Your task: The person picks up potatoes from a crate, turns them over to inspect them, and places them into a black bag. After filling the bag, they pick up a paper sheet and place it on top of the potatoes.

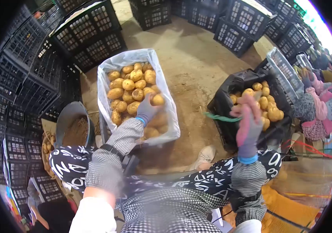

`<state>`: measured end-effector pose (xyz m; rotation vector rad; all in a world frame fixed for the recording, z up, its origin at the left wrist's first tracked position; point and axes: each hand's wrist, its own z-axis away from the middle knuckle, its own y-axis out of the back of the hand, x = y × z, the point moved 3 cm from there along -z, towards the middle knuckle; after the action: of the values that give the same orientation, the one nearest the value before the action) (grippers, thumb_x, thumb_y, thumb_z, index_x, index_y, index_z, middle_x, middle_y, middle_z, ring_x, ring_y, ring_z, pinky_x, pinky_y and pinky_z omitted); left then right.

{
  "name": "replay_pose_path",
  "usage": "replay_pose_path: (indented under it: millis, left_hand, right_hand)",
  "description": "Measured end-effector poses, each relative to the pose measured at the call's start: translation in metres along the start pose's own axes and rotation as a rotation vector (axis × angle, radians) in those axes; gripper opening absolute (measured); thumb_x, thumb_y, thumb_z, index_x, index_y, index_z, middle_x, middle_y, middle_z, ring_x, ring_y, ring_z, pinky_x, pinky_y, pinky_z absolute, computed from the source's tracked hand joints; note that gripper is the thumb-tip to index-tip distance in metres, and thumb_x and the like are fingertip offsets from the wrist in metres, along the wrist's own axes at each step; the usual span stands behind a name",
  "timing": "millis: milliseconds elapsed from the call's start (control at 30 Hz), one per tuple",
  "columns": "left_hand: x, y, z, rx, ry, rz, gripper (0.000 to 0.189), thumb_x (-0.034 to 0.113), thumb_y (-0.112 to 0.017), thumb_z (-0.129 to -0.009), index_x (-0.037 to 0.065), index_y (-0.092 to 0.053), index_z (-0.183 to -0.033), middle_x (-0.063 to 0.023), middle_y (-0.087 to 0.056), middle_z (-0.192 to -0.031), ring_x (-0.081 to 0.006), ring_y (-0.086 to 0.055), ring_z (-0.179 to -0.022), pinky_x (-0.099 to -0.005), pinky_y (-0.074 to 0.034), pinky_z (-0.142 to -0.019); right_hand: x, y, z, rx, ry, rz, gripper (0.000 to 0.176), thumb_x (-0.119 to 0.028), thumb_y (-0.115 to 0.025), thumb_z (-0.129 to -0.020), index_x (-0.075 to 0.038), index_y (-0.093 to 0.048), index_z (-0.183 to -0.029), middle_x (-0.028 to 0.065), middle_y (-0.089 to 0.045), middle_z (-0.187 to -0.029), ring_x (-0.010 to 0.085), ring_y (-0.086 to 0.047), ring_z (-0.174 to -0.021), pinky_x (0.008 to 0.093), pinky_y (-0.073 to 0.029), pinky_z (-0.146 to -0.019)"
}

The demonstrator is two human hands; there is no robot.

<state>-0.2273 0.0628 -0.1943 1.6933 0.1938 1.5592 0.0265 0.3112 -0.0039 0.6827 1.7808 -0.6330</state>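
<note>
My left hand (146, 110), in a grey glove with a blue cuff band, reaches into a crate (172, 110) lined with clear plastic. Its fingers and thumb close round a potato (158, 99) at the right side of the pile. Many yellow potatoes (128, 84) fill this crate, some with dark patches; those under my wrist are blurred. My right hand (249, 123), in a pink and grey glove, hangs over the left part of a black-lined crate (221, 104) of potatoes (271, 103). Motion smears its fingertips. A green strip (222, 117) runs beside that hand.
A grey bucket (72, 126) with dirt inside stands left of the clear-lined crate. Stacked black crates (88, 33) line the left and back. Another person (317, 103) sits at the right by a pale-lined crate (284, 72). Orange mesh sacks (286, 204) lie at lower right.
</note>
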Motion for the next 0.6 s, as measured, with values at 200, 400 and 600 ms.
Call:
replay_pose_path:
  millis: [200,400,600]
  left_hand:
    - [0.093,0.04,0.093,-0.041,-0.289,0.534,0.069,0.014,-0.086,-0.068,0.006,-0.049,-0.126,-0.0084,-0.054,-0.128,-0.0194,-0.054,-0.117,-0.035,-0.044,-0.101]
    - [0.109,0.023,0.144,-0.145,-0.316,0.596,0.074,0.011,-0.081,-0.077,0.002,-0.041,-0.138,-0.0094,-0.051,-0.132,-0.0171,-0.053,-0.118,-0.0316,-0.043,-0.102]
    - [0.124,0.025,0.151,-0.425,-0.029,1.043,0.072,0.006,-0.071,-0.087,0.002,-0.032,-0.148,-0.0085,-0.05,-0.136,-0.0164,-0.052,-0.12,-0.0312,-0.045,-0.099]
  right_hand:
    - [0.089,-0.069,0.068,-0.431,-0.616,-0.235,0.045,-0.017,-0.062,-0.095,0.003,-0.05,-0.134,0.0084,-0.063,-0.109,0.0129,-0.063,-0.085,0.0262,-0.052,-0.073]
    - [0.065,-0.097,0.082,-0.532,-0.529,-0.254,0.064,-0.012,-0.077,-0.082,-0.003,-0.048,-0.138,0.0067,-0.058,-0.123,0.0146,-0.058,-0.105,0.0285,-0.048,-0.092]
    - [0.059,-0.083,0.07,-0.602,-0.171,0.164,0.075,-0.005,-0.081,-0.074,-0.002,-0.046,-0.14,0.0082,-0.054,-0.132,0.0168,-0.053,-0.119,0.0301,-0.044,-0.101]
